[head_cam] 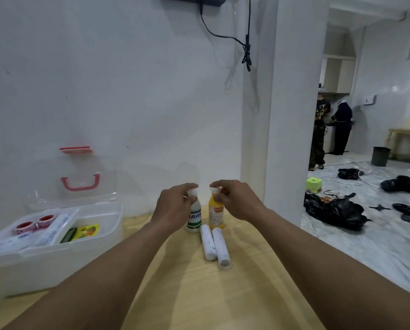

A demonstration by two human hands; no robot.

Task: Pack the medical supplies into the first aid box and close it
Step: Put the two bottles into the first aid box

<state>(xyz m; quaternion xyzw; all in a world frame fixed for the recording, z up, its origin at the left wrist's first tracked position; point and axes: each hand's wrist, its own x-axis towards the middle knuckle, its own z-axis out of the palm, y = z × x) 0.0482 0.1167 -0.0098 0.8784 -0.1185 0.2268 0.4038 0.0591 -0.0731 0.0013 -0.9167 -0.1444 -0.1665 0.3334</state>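
Observation:
A clear plastic first aid box (96,244) stands open at the left of the wooden table, its lid (80,184) with a pink handle leaning back against the wall. Inside lie two red tape rolls (33,223), white packets and a yellow-green packet (84,232). My left hand (175,203) grips the cap of a white bottle (194,220) with a green label. My right hand (235,198) grips the cap of a yellow bottle (215,216). Both bottles stand upright, side by side. Two white rolls (214,245) lie just in front of them.
The table (194,294) ends at the right, beside a white pillar (292,115). Beyond it, black bags (335,211), cables and a green stool (313,184) litter a marble floor. Two people stand far back at a counter.

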